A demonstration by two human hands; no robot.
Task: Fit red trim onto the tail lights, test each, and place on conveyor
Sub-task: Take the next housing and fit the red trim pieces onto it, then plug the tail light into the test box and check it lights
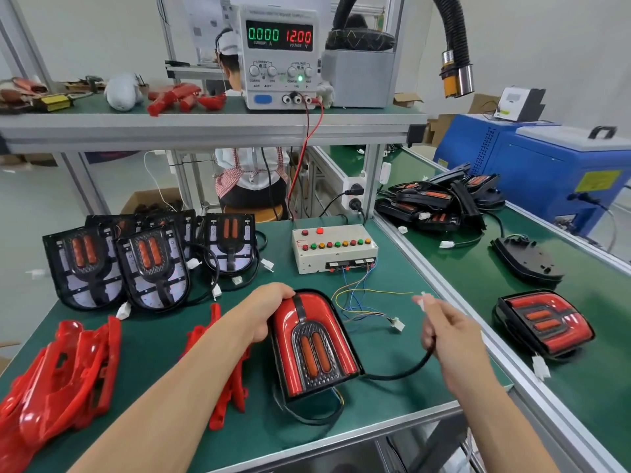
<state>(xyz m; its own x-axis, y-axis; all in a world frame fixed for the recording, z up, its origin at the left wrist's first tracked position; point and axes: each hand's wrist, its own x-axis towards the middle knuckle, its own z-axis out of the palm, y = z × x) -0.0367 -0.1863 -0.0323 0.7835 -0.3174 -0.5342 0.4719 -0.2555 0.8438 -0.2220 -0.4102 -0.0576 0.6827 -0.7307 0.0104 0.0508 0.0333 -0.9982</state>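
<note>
Test box (334, 248) behind trimmed tail light (314, 343), untrimmed lights (150, 264) left

Power supply (278, 59) green display: read 0.000, captioned CURRENT, A.
Power supply red display: read 12.00, captioned VOLTAGE, V.
Knob labels: CURRENT and VOLTAGE were legible; smaller print was too blurred to read.

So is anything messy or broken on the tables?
Nothing looks broken. The black tail lights at the far end of the conveyor are heaped on each other, some tilted, while the finished light nearer lies flat alone.
</note>
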